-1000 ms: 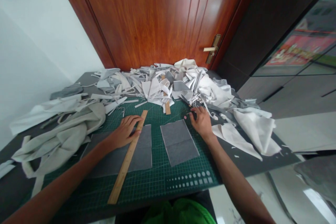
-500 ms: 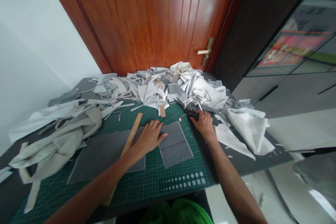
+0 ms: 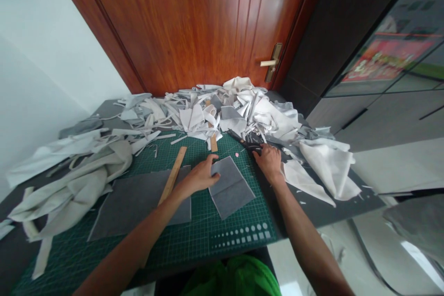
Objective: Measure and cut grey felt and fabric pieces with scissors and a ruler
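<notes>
My left hand (image 3: 202,176) is over the green cutting mat (image 3: 201,238), thumb and forefinger apart, at the left corner of a small grey fabric piece (image 3: 231,189). The other fingers are partly hidden. A larger grey fabric piece (image 3: 128,199) lies to the left, with a wooden ruler (image 3: 172,175) across it, partly under my left forearm. At the mat's right edge, my right hand (image 3: 270,163) is closed around the handles of black scissors (image 3: 250,145). Their blades point away to the left, towards the scraps.
A heap of white and grey fabric scraps (image 3: 197,118) spreads along the back of the table. Crumpled beige cloth (image 3: 79,185) lies at left, and white fabric pieces (image 3: 328,166) at right. A second wooden strip (image 3: 213,142) pokes out of the heap. Behind stands a wooden door (image 3: 180,27).
My left hand has turned and drawn in its spread fingers beside the small grey piece, which has rotated slightly. My right hand stays at the scissors. The view has shifted a little.
</notes>
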A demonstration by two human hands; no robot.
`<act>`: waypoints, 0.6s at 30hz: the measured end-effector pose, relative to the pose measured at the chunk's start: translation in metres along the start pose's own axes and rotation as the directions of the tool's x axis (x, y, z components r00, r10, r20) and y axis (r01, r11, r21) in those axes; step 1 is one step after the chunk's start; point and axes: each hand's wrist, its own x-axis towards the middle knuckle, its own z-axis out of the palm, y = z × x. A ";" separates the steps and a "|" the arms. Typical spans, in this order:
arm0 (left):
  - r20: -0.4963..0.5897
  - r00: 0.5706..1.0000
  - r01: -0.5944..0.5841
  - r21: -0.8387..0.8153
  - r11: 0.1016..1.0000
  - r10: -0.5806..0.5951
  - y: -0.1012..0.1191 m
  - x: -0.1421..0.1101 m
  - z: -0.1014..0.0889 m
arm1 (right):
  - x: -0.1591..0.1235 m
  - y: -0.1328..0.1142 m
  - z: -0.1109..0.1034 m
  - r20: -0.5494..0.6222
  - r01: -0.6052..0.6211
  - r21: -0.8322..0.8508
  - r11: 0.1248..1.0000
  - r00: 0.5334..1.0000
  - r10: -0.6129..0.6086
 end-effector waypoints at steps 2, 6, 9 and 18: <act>0.029 1.000 -0.007 -0.074 0.997 0.010 -0.001 0.018 -0.003 | -0.001 0.000 -0.001 -0.003 0.001 0.001 1.000 1.000 -0.001; 0.085 0.994 -0.058 -0.169 0.984 0.073 0.004 0.055 -0.002 | -0.005 0.002 -0.003 -0.021 0.007 0.007 1.000 1.000 -0.007; 0.143 0.981 -0.095 -0.226 0.969 0.130 0.013 0.067 0.005 | -0.005 0.006 -0.002 -0.057 -0.001 0.034 0.999 0.998 0.003; -0.033 0.998 -0.061 -0.490 0.870 0.052 -0.013 0.021 -0.002 | 0.006 0.014 0.004 -0.222 0.037 0.211 0.977 0.975 0.011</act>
